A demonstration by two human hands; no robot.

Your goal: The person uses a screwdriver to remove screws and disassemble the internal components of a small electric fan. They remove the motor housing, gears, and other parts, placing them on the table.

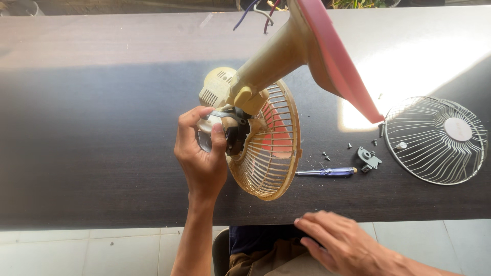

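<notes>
Fingers of the left hand (200,153) curled around the yellowed plastic fan motor housing (219,89) on the dark woodgrain table (92,138); the right hand (340,245) rested open, empty, near a blue-handled screwdriver (327,172).

Bare tabletop (92,128) left; fan (266,138), loose grille (434,139) crowd right.

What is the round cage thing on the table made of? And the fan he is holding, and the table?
The loose grille looks like thin shiny metal wire, gleaming in the sun. The fan, held by the left hand, seems to be yellowed plastic, dull and smooth, with a pink base. The table looks like dark wood-grain laminate, probably not solid wood.
</notes>
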